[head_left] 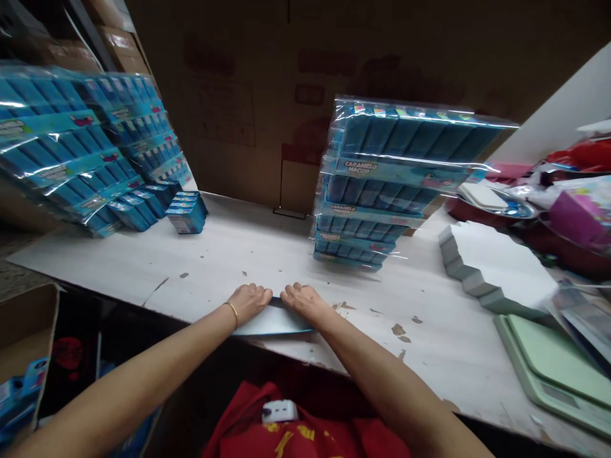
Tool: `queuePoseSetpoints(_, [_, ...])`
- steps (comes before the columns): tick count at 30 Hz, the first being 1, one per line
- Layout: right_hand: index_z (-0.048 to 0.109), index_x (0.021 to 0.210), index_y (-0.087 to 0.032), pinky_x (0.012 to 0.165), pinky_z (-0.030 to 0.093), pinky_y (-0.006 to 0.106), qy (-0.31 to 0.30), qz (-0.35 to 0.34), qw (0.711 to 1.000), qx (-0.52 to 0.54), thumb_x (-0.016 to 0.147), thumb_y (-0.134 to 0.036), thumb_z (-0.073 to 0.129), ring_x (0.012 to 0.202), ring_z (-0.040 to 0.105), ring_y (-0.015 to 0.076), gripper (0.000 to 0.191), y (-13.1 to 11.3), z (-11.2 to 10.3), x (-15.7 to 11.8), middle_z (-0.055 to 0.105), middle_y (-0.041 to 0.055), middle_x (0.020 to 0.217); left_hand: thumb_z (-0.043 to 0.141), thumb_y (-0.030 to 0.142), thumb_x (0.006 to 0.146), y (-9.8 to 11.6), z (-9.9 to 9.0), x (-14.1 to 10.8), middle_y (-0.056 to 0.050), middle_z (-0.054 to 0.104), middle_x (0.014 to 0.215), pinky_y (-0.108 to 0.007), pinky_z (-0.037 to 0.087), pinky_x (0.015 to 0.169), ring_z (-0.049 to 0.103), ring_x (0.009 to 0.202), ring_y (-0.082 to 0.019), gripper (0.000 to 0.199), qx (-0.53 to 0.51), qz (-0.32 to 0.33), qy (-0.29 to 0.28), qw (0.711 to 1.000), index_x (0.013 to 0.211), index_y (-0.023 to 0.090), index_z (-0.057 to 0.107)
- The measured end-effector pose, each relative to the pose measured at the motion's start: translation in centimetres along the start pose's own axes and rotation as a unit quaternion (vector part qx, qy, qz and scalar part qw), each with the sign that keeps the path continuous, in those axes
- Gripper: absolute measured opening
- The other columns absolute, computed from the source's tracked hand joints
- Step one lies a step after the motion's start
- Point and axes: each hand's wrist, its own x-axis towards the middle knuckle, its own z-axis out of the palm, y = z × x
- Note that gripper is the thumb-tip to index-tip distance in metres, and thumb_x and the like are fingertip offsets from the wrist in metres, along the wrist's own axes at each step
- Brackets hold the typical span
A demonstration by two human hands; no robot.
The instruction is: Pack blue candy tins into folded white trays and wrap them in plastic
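A flat piece of card (272, 323), pale on its upper face with a blue edge, lies at the table's front edge. My left hand (249, 301), with a bangle at the wrist, is closed on the card's far left side, fingers curled. Close beside it, my right hand (301, 299) is closed on the card's far right side. A narrow gap separates the two hands. The fingertips are hidden beneath the curled knuckles.
Wrapped blue boxes are stacked at the back right (360, 210) and left (62, 159) of the white table (229, 254). Small blue boxes (187, 213) stand nearby. Folded white card (501, 261) and a green scale (554, 362) are at right. An open carton (28, 324) sits lower left.
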Motion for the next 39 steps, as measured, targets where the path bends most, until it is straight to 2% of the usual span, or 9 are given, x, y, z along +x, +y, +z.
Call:
queuePoseSetpoints(4, [0.055,0.101,-0.019,0.077,0.044,0.029,0.087,0.054,0.993,0.059,0.083,-0.022,0.045,0.094,0.053,0.0178,0.021,2.9,-0.3,-1.7,0.059,0.0077,0.101,0.035,0.012,0.081,-0.5,-0.1,-1.4,-0.011,0.059,0.089,-0.035,0.045,0.065,0.058,0.081,-0.024,0.022,-0.017,-0.021,-0.018,0.999,0.095,0.017,0.052])
queuePoseSetpoints(7, [0.054,0.107,-0.017,0.081,0.043,0.032,0.224,0.193,0.936,0.191,0.083,-0.033,0.044,0.092,0.055,0.0193,0.031,4.2,0.4,-5.0,0.058,0.0085,0.103,0.042,0.03,0.08,-1.2,-0.6,-2.4,-0.012,0.057,0.099,-0.035,0.045,0.072,0.055,0.092,-0.026,0.024,-0.059,-0.069,0.001,0.996,0.098,0.017,0.053])
queuePoseSetpoints(11, [0.051,0.114,-0.012,0.077,0.045,0.036,0.244,0.317,0.856,0.326,0.082,-0.044,0.04,0.083,0.058,0.0223,0.046,1.0,3.1,-7.7,0.061,0.0099,0.091,0.043,0.034,0.079,-0.3,-0.9,-1.7,-0.012,0.056,0.106,-0.037,0.043,0.08,0.053,0.098,-0.026,0.035,-0.139,-0.121,0.018,0.983,0.11,0.018,0.049])
queuePoseSetpoints(14, [0.033,0.129,-0.008,0.077,0.046,0.038,0.262,0.349,0.835,0.336,0.079,-0.043,0.044,0.092,0.055,0.0265,0.062,-2.6,4.4,-6.2,0.055,0.0162,0.103,0.039,0.021,0.079,1.4,-0.5,-0.6,-0.011,0.061,0.098,-0.038,0.043,0.077,0.058,0.091,-0.025,0.029,-0.152,-0.145,0.0,0.978,0.104,0.02,0.052])
queuePoseSetpoints(19, [0.038,0.125,-0.009,0.079,0.045,0.034,0.24,0.266,0.895,0.265,0.069,-0.012,0.043,0.089,0.057,0.0242,0.056,-5.1,3.2,-0.5,0.049,0.0169,0.107,0.036,0.013,0.077,2.2,0.0,-2.0,-0.015,0.063,0.089,-0.038,0.044,0.074,0.059,0.088,-0.026,0.026,-0.151,-0.253,0.015,0.956,0.096,0.015,0.054])
queuePoseSetpoints(24, [0.047,0.119,-0.014,0.074,0.047,0.032,0.207,0.142,0.95,0.188,0.072,-0.008,0.04,0.086,0.057,0.0214,0.048,-5.2,1.6,4.1,0.051,0.0134,0.105,0.034,0.023,0.082,-0.8,0.5,-4.8,-0.015,0.063,0.089,-0.035,0.044,0.073,0.06,0.087,-0.025,0.031,-0.176,-0.344,0.059,0.92,0.106,0.013,0.049])
queuePoseSetpoints(28, [0.045,0.121,-0.018,0.081,0.045,0.039,0.216,0.092,0.951,0.203,0.079,-0.027,0.045,0.098,0.052,0.026,0.044,-3.7,0.3,7.7,0.047,0.0134,0.116,0.033,0.044,0.083,-7.3,1.0,-6.2,-0.014,0.059,0.103,-0.031,0.042,0.083,0.057,0.095,-0.022,0.048,-0.278,-0.35,0.147,0.882,0.118,0.012,0.042])
queuePoseSetpoints(33, [0.037,0.127,-0.021,0.089,0.041,0.038,0.239,0.086,0.848,0.464,0.082,-0.049,0.038,0.113,0.044,0.022,0.054,-4.1,-1.6,18.9,0.041,0.0112,0.128,0.027,0.048,0.086,-22.3,0.1,-5.7,-0.012,0.029,0.138,-0.035,0.023,0.103,0.026,0.127,-0.021,0.054,-0.462,-0.335,0.382,0.727,0.129,0.015,0.027])
queuePoseSetpoints(39, [0.018,0.136,-0.018,0.101,0.027,0.037,0.199,0.122,0.758,0.61,0.081,-0.061,0.022,0.129,0.02,0.0173,0.069,-7.6,-0.2,37.2,0.019,0.0063,0.142,-0.004,0.05,0.085,-36.6,0.4,1.3,-0.015,0.015,0.143,-0.039,0.032,0.098,0.018,0.13,-0.024,0.066,-0.597,-0.291,0.369,0.65,0.134,0.009,0.013])
